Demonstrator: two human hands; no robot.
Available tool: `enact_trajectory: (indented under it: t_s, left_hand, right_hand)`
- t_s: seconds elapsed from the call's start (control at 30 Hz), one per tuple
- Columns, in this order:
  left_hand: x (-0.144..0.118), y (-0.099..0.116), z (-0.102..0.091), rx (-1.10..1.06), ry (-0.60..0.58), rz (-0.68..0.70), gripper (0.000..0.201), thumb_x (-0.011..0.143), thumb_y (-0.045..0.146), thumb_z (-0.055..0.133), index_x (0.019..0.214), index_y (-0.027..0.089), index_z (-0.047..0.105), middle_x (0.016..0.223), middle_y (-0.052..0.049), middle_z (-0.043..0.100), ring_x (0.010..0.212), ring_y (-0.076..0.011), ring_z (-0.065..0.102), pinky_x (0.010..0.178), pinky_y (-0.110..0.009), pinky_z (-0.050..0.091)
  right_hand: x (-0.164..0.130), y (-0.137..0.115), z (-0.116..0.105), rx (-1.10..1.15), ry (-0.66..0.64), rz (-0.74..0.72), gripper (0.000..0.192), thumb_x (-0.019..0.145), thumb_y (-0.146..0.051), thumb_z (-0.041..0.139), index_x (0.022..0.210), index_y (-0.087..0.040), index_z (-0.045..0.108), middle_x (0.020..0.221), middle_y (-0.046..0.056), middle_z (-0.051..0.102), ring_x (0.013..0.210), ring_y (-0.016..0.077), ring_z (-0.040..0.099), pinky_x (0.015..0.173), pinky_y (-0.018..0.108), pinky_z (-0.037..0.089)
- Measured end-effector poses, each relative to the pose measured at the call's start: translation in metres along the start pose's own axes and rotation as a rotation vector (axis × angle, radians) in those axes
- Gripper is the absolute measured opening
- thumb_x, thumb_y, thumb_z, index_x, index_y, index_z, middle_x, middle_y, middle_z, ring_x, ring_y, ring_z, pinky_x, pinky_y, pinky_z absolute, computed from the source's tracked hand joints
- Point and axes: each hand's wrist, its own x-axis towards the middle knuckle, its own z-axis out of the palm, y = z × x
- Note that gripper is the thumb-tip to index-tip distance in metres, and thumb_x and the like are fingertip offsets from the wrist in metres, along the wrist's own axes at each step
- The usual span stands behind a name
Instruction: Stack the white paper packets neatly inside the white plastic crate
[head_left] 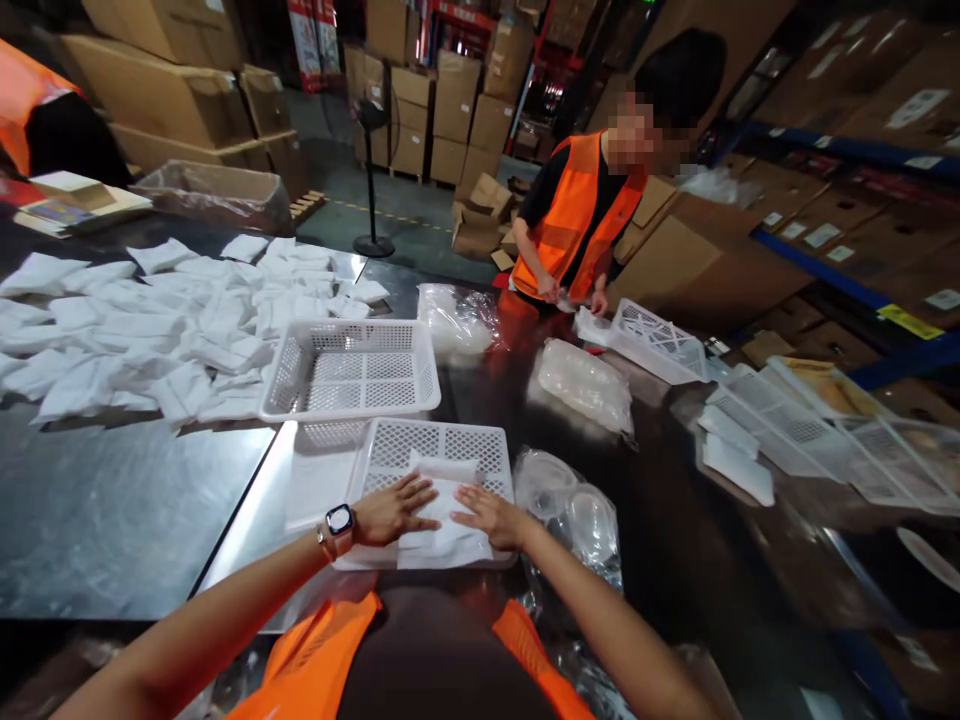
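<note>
White cloths (442,515) lay in a flat stack inside a white basket (450,445), and the basket sat at the near edge of the shiny metal counter (112,510). Both hands were pressed flat on the stack with the fingers spread. The left hand (394,510), with a watch (339,522) on its wrist, covered the left side. The right hand (491,515) covered the right side. Neither hand was gripping anything. The stack hung a little over the basket's near rim.

Just behind this basket sat a second white basket (352,368), and their edges touched. To the left, a big pile of white packets (150,320) was spread over the counter. Below that pile the metal was bare, with lots of room to move. To the right, clear bags of plastic lids (577,510) lay just beside the basket.

Across the counter, another person in an orange vest (574,225) stood at the far edge. Their hands were by another basket (660,340). More baskets (825,430) sat far right.
</note>
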Motion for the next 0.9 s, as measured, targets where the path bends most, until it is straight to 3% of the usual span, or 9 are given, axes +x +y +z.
enact_trajectory:
  t_s: [0.13, 0.23, 0.33, 0.4, 0.47, 0.57, 0.67, 0.77, 0.9]
  left_hand:
    - [-0.003, 0.001, -0.003, -0.162, 0.021, -0.022, 0.053, 0.087, 0.02, 0.051, 0.137, 0.036, 0.051, 0.151, -0.006, 0.042, 0.141, -0.0292, 0.035, 0.117, -0.057, 0.023]
    - [-0.008, 0.013, 0.0, -0.318, 0.216, -0.117, 0.042, 0.093, 0.031, 0.043, 0.134, 0.028, 0.055, 0.145, -0.008, 0.05, 0.137, -0.0248, 0.042, 0.118, -0.052, 0.026]
    - [-0.007, 0.033, 0.01, -0.443, 0.572, -0.426, 0.04, 0.099, 0.035, 0.032, 0.114, 0.023, 0.067, 0.123, -0.008, 0.067, 0.12, -0.0208, 0.058, 0.112, -0.046, 0.037]
    - [0.0, 0.047, 0.016, -0.498, 0.75, -0.643, 0.043, 0.097, 0.044, 0.035, 0.096, 0.021, 0.071, 0.103, -0.008, 0.073, 0.102, -0.0213, 0.066, 0.099, -0.042, 0.048]
    - [0.011, 0.056, 0.018, -0.549, 0.856, -0.814, 0.049, 0.093, 0.057, 0.039, 0.081, 0.02, 0.07, 0.084, -0.007, 0.073, 0.083, -0.0215, 0.067, 0.08, -0.037, 0.054]
    - [0.027, 0.06, 0.016, -0.634, 0.941, -0.986, 0.059, 0.088, 0.069, 0.035, 0.067, 0.021, 0.063, 0.064, -0.005, 0.067, 0.061, -0.0193, 0.062, 0.06, -0.031, 0.051]
    - [0.037, 0.056, 0.015, -0.64, 0.993, -1.079, 0.059, 0.087, 0.071, 0.029, 0.059, 0.024, 0.051, 0.053, -0.002, 0.057, 0.051, -0.0173, 0.055, 0.052, -0.029, 0.044]
    - [0.038, 0.05, 0.018, -0.556, 1.009, -1.111, 0.054, 0.088, 0.067, 0.028, 0.058, 0.026, 0.045, 0.049, 0.0, 0.051, 0.047, -0.0166, 0.05, 0.051, -0.029, 0.04]
    - [0.034, 0.043, 0.022, -0.467, 0.996, -1.138, 0.044, 0.089, 0.058, 0.031, 0.068, 0.025, 0.051, 0.059, -0.003, 0.059, 0.054, -0.0188, 0.056, 0.054, -0.031, 0.041]
  right_hand:
    - [-0.006, -0.004, 0.0, 0.216, 0.082, 0.047, 0.05, 0.083, -0.017, 0.05, 0.133, -0.016, 0.056, 0.144, 0.015, 0.048, 0.139, 0.0248, 0.038, 0.114, 0.05, 0.032]
    - [-0.008, -0.014, 0.008, 0.449, 0.338, 0.237, 0.039, 0.09, -0.03, 0.045, 0.121, -0.018, 0.066, 0.129, 0.011, 0.063, 0.127, 0.0231, 0.054, 0.11, 0.047, 0.04]
    - [-0.002, -0.028, 0.02, 0.568, 0.76, 0.558, 0.034, 0.087, -0.042, 0.05, 0.093, -0.019, 0.075, 0.099, 0.011, 0.075, 0.098, 0.0249, 0.069, 0.09, 0.042, 0.055]
    - [0.008, -0.037, 0.027, 0.586, 0.996, 0.768, 0.038, 0.084, -0.05, 0.052, 0.075, -0.019, 0.073, 0.078, 0.009, 0.074, 0.077, 0.0233, 0.069, 0.072, 0.036, 0.057]
    - [0.02, -0.043, 0.03, 0.585, 1.12, 0.903, 0.045, 0.082, -0.057, 0.05, 0.064, -0.018, 0.066, 0.062, 0.006, 0.067, 0.061, 0.0199, 0.063, 0.059, 0.031, 0.053]
    - [0.035, -0.048, 0.031, 0.517, 1.203, 1.029, 0.054, 0.083, -0.065, 0.042, 0.056, -0.02, 0.054, 0.05, 0.002, 0.055, 0.049, 0.0155, 0.05, 0.048, 0.027, 0.042]
    - [0.045, -0.049, 0.03, 0.449, 1.252, 1.104, 0.057, 0.085, -0.069, 0.037, 0.054, -0.022, 0.047, 0.046, 0.0, 0.048, 0.048, 0.0135, 0.041, 0.047, 0.027, 0.035]
    - [0.051, -0.049, 0.031, 0.407, 1.244, 1.128, 0.058, 0.083, -0.071, 0.037, 0.058, -0.021, 0.049, 0.051, 0.002, 0.053, 0.049, 0.0137, 0.042, 0.05, 0.027, 0.035]
    - [0.053, -0.045, 0.034, 0.353, 1.208, 1.159, 0.06, 0.081, -0.075, 0.038, 0.068, -0.019, 0.057, 0.058, 0.006, 0.062, 0.052, 0.0164, 0.051, 0.052, 0.028, 0.037]
